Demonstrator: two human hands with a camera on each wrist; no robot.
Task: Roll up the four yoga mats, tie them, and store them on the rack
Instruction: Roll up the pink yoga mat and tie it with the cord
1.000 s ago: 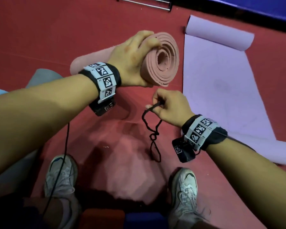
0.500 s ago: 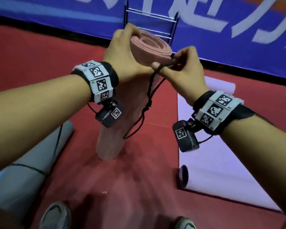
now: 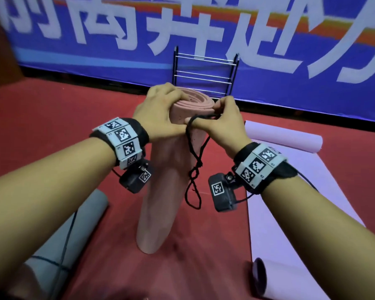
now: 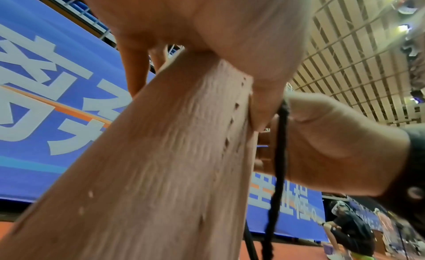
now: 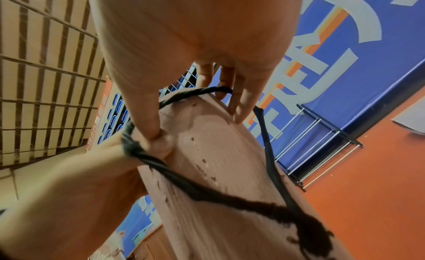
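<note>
Three mats: pink roll upright in left hand, cord in right-hand grip, grey at 8, lilac at 4; red floor, one rack and banner at 12.

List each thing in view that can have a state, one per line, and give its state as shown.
pink yoga mat: rolled, upright on end, untied
black cord: knotted loop, being slipped over the mat's top
left hand: grips the mat's top
right hand: pinches the cord
purple yoga mat: mostly unrolled
grey yoga mat: rolled, tied
rack: holds no mats
</note>
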